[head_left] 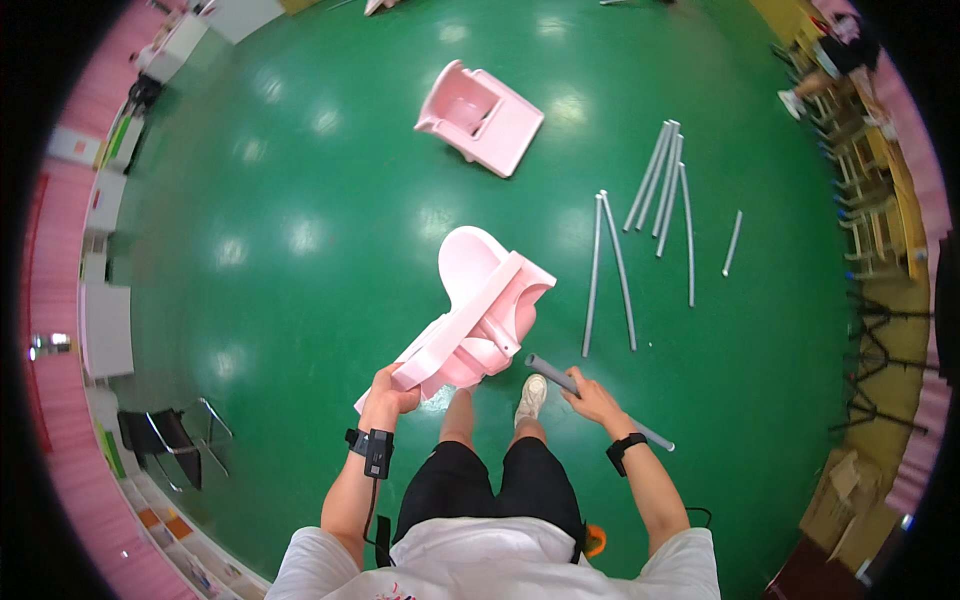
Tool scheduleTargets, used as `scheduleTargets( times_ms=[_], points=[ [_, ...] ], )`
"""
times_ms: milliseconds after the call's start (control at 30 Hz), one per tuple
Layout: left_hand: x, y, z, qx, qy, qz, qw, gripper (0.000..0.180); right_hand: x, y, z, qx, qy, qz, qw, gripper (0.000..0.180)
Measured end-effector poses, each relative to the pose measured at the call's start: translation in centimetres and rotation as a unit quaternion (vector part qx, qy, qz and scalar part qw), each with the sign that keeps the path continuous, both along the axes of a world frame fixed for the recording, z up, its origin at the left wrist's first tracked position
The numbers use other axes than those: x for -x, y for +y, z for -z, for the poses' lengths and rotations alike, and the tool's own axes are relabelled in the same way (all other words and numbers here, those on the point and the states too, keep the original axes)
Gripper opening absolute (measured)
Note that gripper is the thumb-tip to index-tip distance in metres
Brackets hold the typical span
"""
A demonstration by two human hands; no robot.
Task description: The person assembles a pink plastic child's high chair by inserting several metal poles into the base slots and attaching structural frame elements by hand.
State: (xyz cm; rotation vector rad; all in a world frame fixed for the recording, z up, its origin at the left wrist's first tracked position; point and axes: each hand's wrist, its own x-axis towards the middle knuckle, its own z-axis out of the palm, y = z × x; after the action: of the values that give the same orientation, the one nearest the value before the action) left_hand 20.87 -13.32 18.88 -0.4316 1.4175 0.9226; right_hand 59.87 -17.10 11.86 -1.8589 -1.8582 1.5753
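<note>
Now our left fingers (405, 399) grip one curved pink piece (455, 332); our right fingers (582, 386) encircle one hollow grey tube (545, 368).

left hand (393, 393) and right hand (593, 400) gripping, well apart

The near pink seat piece (455, 330) and the far pink seat (512, 132) look like smooth moulded plastic with a soft sheen; the gray tube (551, 373) looks smooth, its material uncertain. The green floor (330, 180) is smooth and glossy, mirroring bright spots. The shirt (480, 545) and shorts (445, 490) are matt cloth, the carton (835, 500) matt cardboard.
</note>
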Motion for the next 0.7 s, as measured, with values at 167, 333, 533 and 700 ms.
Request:
scheduleTargets(
  times_ms=[167, 333, 533, 700],
  points=[
    [-4.8, -0.5, -7.2, -0.259, 0.203, 0.392, 0.859, 0.025, -2.4, -3.5, -1.5, -0.056, -0.009, 0.075, 0.996, 0.036],
    [-9.6, 0.3, -13.4, -0.252, 0.233, 0.502, 0.794, 0.025, -5.2, -6.1, -4.6, -0.079, -0.043, 0.154, 0.984, 0.035],
    [-11.1, 1.6, -15.8, -0.265, 0.305, 0.585, 0.703, 0.018, -5.2, -5.2, -8.3, -0.148, -0.049, 0.199, 0.968, 0.039],
    [-10.6, 2.0, -11.2, -0.18, 0.362, 0.716, 0.569, 0.016, -1.6, -2.7, -11.3, -0.239, -0.012, 0.191, 0.952, 0.075]
  ],
)
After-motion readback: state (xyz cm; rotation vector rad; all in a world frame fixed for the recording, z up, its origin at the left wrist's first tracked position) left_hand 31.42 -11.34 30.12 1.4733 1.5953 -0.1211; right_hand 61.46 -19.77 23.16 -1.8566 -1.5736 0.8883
